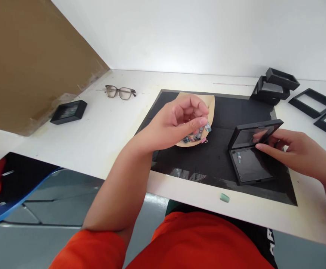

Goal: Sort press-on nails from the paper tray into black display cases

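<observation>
A hinged black display case [252, 170] with clear film panels stands open on the black mat. My right hand [294, 151] grips it from the right, thumb near the hinge and fingers behind the raised lid. One small bluish nail-shaped piece [239, 157] lies at the upper left of its lower panel. My left hand [176, 119] hovers over a tan paper-like tray [210, 102], fingers curled and thumb close to the fingertips; anything between them is too small to make out. Small patterned pieces [189, 139] are heaped in the tray, partly hidden by this hand.
A green nail-shaped piece [224, 197] lies by the table's front edge. Eyeglasses [120, 92] and another black case [69, 111] are at left. Stacked black cases [272, 87] and loose black frames [312, 101] sit at right. A brown board [39, 56] leans at back left.
</observation>
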A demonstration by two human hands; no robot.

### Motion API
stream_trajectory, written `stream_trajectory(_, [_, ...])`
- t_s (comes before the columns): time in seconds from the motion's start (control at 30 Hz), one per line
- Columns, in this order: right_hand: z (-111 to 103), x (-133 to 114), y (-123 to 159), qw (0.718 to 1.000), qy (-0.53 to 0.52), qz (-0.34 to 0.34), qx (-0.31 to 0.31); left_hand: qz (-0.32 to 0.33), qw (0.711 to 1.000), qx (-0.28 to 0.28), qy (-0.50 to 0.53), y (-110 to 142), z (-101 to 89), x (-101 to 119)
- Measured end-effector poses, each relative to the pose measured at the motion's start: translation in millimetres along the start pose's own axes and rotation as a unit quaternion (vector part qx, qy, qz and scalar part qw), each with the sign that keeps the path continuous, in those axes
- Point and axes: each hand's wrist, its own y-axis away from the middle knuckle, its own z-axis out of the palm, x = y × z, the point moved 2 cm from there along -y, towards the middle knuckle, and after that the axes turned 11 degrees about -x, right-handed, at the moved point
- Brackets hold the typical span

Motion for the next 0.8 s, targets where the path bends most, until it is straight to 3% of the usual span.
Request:
stream_trajectory(0.17, [-1,4,-2,1.0,0.006,-0.003,0.002,-0.007,0.999,-0.027,0.043,3,8.3,11])
stream_trajectory(0.27, [0,9,-3,1.0,0.009,-0.005,0.006,0.004,0.991,-0.055,0.12,3,13.4,15])
stream_trajectory(0.47, [0,15,-4,1.0,0.014,-0.006,0.007,0.092,0.927,-0.147,0.333,-4,27.1,11])
stream_trajectory(0.6, [0,15,-3,1.0,0.017,-0.001,0.002,0.084,0.906,-0.141,0.39,-5,34.9,8])
stream_trajectory(0.8, [1,14,-1,1.0,0.018,0.006,-0.006,0.11,0.902,-0.115,0.401,-9,40.8,14])
